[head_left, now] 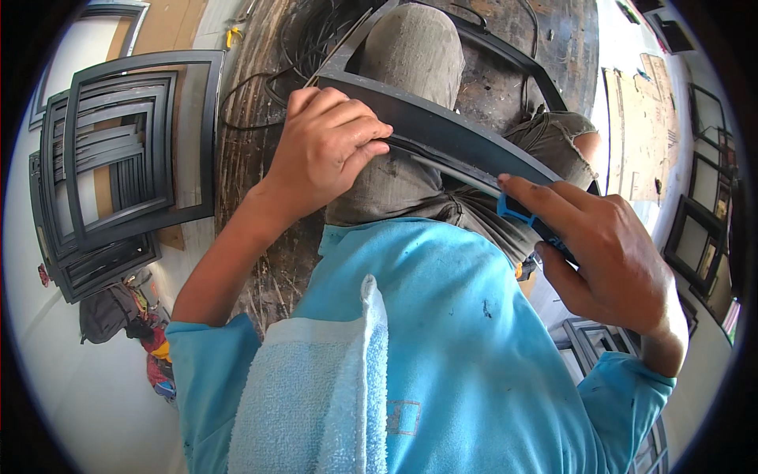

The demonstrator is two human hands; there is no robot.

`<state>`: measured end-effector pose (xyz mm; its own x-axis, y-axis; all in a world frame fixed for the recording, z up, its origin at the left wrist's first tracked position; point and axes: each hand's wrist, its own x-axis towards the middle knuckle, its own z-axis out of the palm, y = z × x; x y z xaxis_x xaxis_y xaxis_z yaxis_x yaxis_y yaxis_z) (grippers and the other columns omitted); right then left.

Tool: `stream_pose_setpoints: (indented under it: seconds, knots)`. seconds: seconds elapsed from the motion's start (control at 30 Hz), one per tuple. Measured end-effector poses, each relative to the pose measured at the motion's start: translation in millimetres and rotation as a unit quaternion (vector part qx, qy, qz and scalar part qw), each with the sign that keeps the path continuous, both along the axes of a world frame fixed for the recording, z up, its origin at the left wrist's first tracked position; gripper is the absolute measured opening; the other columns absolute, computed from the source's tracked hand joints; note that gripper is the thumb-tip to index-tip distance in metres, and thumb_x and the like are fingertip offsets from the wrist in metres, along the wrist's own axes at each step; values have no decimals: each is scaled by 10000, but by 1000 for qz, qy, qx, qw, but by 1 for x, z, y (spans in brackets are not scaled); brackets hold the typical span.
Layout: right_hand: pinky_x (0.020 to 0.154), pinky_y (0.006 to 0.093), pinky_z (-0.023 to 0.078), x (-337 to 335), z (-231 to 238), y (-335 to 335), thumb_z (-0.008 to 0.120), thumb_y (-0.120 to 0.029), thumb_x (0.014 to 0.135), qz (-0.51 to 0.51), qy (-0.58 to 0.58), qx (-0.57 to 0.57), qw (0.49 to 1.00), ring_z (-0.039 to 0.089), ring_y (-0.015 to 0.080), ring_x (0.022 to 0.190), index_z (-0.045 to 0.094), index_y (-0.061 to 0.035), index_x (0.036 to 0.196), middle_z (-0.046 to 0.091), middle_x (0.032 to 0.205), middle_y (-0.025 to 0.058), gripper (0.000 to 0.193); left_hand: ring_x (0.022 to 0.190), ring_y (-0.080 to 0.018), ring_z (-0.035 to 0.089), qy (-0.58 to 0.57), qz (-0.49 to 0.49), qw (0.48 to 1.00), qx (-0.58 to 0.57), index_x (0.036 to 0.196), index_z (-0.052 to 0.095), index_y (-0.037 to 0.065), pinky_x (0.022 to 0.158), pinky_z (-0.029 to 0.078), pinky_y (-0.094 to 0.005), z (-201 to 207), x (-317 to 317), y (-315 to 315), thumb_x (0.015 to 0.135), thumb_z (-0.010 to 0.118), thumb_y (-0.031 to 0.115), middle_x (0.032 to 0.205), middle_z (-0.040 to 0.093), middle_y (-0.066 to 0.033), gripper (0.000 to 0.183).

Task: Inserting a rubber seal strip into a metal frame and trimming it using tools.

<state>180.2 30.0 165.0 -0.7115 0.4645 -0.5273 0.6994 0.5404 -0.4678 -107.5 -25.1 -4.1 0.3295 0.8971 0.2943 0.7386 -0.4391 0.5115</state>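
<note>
A dark grey metal frame [450, 125] lies across my lap, its near bar slanting down to the right. My left hand [322, 150] is closed at this bar's left part, thumb and forefinger pinched on a thin black strip [407, 144] along the near edge. The strip's end inside the fingers is hidden. In my right hand [612, 245] is a screwdriver [517, 210] with a blue and black handle. Its metal shaft points left along the bar's near edge, tip close to the strip; whether they touch I cannot tell. My right forefinger stretches along the handle.
Several dark frames [146, 62] lean stacked at the left, above a dark bag [110, 312]. Black cable [304, 47] lies coiled on the worn wooden surface [264, 158]. Flat cardboard [643, 130] and more frames [695, 237] are at the right. A light blue towel [316, 387] hangs over my shirt.
</note>
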Motion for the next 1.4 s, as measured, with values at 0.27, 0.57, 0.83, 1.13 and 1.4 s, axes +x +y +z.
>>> stream_pose_setpoints:
  seconds: [0.27, 0.57, 0.83, 1.13, 1.4]
  knots:
    - [685, 418, 565, -1, -11, 2, 608, 80, 747, -28, 23, -12, 999, 732, 329, 748, 554, 15, 1423, 700, 973, 237, 681, 932, -214, 587, 35, -32, 998, -33, 932, 736, 80, 946, 359, -366, 8, -2, 6, 956, 651, 191, 926, 694, -14, 142]
    - [717, 428, 539, -6, -10, 0, 620, 61, 792, -40, 23, -12, 999, 707, 318, 760, 583, 11, 1390, 704, 958, 219, 601, 921, -222, 583, 32, -21, 999, -23, 920, 721, 78, 922, 363, -368, 6, 1, 5, 934, 657, 150, 921, 681, -10, 97]
    - [729, 374, 509, -19, -8, 4, 663, -1, 835, 50, 113, 127, 984, 630, 251, 831, 667, -20, 1294, 689, 900, 153, 460, 952, -206, 602, 21, -18, 998, 65, 957, 722, 122, 916, 372, -391, -15, 18, -11, 775, 812, 113, 932, 679, 20, 203]
    - [592, 370, 495, 39, 1, 17, 652, 63, 755, -17, 77, 91, 993, 663, 274, 603, 632, -23, 1343, 710, 852, 192, 594, 883, -181, 537, 95, -21, 990, 107, 875, 649, 136, 919, 375, -386, -21, 57, -12, 783, 722, 120, 844, 542, 7, 119]
    - [722, 397, 589, 36, -6, -5, 569, 90, 672, -82, 87, 69, 990, 750, 317, 766, 530, -4, 1409, 713, 949, 238, 743, 955, -186, 601, -12, 13, 996, 84, 960, 706, 140, 913, 370, -381, -15, 62, -13, 773, 830, 202, 913, 657, 21, 232]
